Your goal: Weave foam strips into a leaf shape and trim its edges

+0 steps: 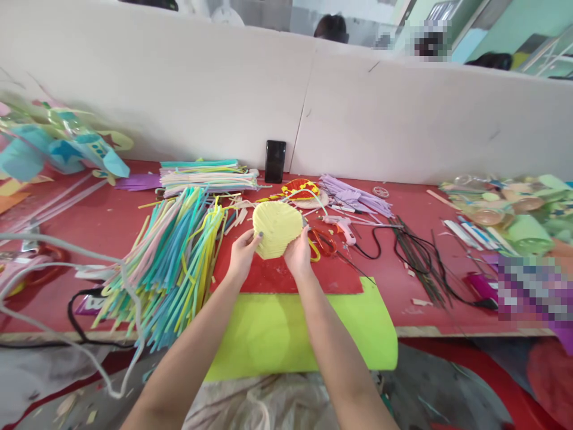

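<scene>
Between my two hands, above the red board (331, 280), is a pale yellow leaf-shaped piece (278, 230) with ribbed rows like pipe cleaners. My left hand (244, 254) grips its left edge, the thumb over the front. My right hand (299, 254) holds its lower right edge, with the fingers partly hidden behind it. Just right of the piece lie orange-handled scissors (326, 242) and a pink glue gun (344, 230) with a black cord. Behind it sits a red and yellow round ornament (301, 190).
Left of my hands lies a big bundle of coloured pipe cleaners (168, 263). Purple strips (358, 196) and dark thin sticks (418, 263) are on the right. A phone (274, 161) leans on the white partition (215, 95). A lime green sheet (286, 334) hangs over the front edge.
</scene>
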{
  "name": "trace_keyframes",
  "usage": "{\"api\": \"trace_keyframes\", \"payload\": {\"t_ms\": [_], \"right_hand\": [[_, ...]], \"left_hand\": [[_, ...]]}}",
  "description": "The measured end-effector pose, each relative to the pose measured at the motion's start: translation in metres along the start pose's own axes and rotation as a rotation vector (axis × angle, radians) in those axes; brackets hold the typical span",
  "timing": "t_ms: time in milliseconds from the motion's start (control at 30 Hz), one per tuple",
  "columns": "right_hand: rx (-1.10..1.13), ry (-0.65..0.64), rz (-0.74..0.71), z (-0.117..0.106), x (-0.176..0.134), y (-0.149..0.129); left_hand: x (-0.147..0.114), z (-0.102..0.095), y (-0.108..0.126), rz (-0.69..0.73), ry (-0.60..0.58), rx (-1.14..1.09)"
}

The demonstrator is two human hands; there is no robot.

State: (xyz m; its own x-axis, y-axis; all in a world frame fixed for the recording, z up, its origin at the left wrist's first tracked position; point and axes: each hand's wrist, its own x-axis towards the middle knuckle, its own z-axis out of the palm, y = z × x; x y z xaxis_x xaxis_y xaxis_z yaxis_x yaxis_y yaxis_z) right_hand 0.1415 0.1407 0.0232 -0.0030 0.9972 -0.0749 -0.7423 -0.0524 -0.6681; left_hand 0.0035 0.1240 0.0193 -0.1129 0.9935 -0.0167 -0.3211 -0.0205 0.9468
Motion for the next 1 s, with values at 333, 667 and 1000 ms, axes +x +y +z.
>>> {"api": "trace_keyframes", "payload": {"t_ms": [333,667,1000], "right_hand": [[0.028,0.146,-0.137,-0.007,0.009,0.003],[-0.018,0.131,-0.224,-0.013,0.011,0.0],[-0.003,0.169,-0.268,-0.022,0.017,-0.008]], "left_hand": [[0.004,0.003,0.003,-0.173,-0.052,-0.203],[0.004,-0.002,-0.011,0.113,-0.074,0.342],[0.008,-0.003,-0.01,0.28,0.008,0.272]]}}
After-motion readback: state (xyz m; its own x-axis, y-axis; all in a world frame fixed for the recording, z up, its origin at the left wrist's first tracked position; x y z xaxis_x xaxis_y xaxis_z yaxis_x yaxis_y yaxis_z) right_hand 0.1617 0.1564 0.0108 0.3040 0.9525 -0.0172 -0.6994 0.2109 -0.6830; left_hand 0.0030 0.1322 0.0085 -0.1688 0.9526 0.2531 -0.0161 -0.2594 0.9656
